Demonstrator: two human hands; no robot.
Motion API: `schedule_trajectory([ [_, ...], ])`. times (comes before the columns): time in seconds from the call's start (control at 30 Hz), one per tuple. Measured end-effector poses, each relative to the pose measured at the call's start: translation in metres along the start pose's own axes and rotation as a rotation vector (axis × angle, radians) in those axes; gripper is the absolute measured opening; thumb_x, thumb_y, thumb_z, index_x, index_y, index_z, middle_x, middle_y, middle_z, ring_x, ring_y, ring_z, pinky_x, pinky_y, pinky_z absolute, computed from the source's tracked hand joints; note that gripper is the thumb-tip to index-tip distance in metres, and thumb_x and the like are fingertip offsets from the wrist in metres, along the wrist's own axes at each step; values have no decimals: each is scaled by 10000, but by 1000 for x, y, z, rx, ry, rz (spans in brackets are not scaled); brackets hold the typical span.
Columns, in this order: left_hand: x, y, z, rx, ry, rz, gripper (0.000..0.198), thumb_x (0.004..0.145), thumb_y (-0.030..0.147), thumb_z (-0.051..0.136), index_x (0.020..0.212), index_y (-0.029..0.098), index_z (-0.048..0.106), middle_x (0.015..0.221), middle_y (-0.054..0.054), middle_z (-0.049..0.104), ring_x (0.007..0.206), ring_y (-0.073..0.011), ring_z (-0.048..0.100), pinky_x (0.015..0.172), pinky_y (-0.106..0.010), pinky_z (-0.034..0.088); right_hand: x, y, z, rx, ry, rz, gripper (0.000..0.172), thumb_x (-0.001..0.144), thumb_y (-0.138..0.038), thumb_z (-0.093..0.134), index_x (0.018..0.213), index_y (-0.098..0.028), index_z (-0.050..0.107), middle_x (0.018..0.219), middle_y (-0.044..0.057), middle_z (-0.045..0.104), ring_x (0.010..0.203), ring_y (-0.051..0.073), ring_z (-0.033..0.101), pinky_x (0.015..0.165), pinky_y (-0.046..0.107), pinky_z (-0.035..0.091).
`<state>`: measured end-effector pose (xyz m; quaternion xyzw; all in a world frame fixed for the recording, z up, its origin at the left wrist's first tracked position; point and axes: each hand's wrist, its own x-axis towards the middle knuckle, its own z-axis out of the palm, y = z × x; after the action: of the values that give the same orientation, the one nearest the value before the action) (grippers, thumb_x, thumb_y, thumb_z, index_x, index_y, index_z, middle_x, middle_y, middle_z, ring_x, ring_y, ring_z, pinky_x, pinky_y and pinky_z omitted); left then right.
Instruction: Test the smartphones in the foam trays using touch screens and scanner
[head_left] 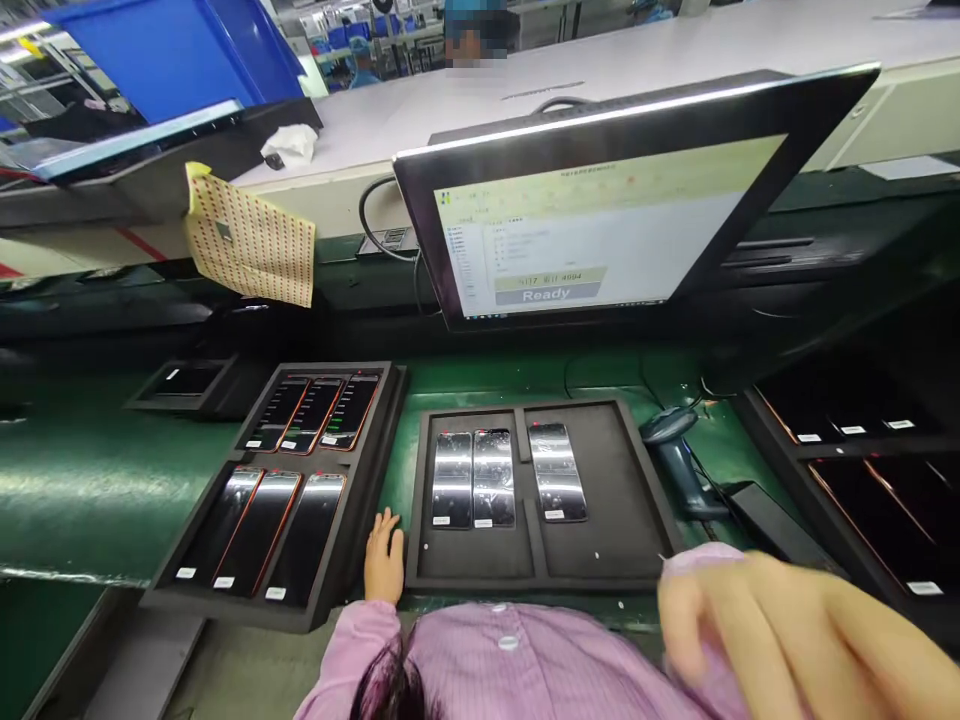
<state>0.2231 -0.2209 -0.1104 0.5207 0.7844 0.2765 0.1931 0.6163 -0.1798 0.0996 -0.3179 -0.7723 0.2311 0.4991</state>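
Observation:
My left hand [385, 560] lies with its fingers stretched out on the green bench, between two dark foam trays, and holds nothing. My right hand [795, 625] is raised close to the camera at the lower right, somewhat blurred; thumb and fingers are apart, nothing shows between them, and some fingertips are cut off by the frame. In the middle foam tray [600, 540] lie three phones: one phone [453, 480] and a second phone [493, 478] on the left side, a third phone [557, 472] on the right. Small white labels mark their lower ends.
The left foam tray [330, 560] holds several orange-edged phones [315, 535]. More phones [877, 525] lie in a dark tray at the right. A barcode scanner [679, 460] stands beside the middle tray. Behind is a monitor [592, 240] reading "Ready"; a dotted yellow sheet [251, 240] hangs left.

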Motion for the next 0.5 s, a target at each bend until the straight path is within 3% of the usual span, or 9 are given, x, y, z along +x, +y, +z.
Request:
schedule_trajectory([
  [0.07,-1,13,-1,-104,-20,-133,402,855,407,302,1102,192,534,1196,-98,588,1198,-202,463,1017,-398,357,-19,15,6,228,123,176,327,847,-485,296,1088,-363,481,477,-47,564,610,189,632,626,345,521],
  [0.1,-3,21,0,-133,-37,-165,421,853,415,305,1144,183,501,1179,-104,596,1164,-194,494,999,-381,377,-31,24,11,231,189,341,321,857,-424,325,1101,-293,487,508,-27,588,651,196,638,667,370,518],
  [0.13,-5,30,1,-135,-58,-154,451,843,423,331,1187,164,462,1187,-119,585,1147,-197,507,987,-375,389,-44,33,18,115,265,497,288,837,-383,402,1062,-238,510,582,0,631,698,203,642,687,377,512],
  [0.2,-11,49,8,-42,-88,-33,551,792,444,433,1239,123,409,1284,-161,490,1198,-237,453,994,-404,374,-72,53,30,-215,260,751,261,769,-377,518,953,-195,554,711,44,676,728,215,633,721,397,496],
  [0.23,-14,58,12,35,-98,40,608,757,456,485,1252,113,397,1341,-180,418,1231,-270,411,996,-433,362,-85,63,33,-324,221,808,294,749,-380,523,963,-182,558,805,70,684,775,224,628,752,412,487],
  [0.33,-16,74,21,243,-78,142,748,684,490,563,1288,102,353,1401,-222,299,1242,-347,372,966,-499,358,-117,89,31,-615,267,823,356,725,-396,475,965,-148,567,985,135,648,927,263,586,835,445,448],
  [0.43,-6,73,21,290,-67,154,850,666,490,579,1335,73,261,1351,-239,374,1227,-345,397,967,-490,359,-138,105,14,-813,373,802,376,728,-388,444,974,-130,562,1066,164,606,1005,283,547,883,458,417],
  [0.5,4,65,16,265,-122,153,856,674,414,586,1362,82,199,1322,-223,429,1193,-321,450,947,-463,390,-151,108,5,-864,404,790,369,729,-380,440,972,-130,559,1086,169,593,1025,288,538,903,460,407],
])
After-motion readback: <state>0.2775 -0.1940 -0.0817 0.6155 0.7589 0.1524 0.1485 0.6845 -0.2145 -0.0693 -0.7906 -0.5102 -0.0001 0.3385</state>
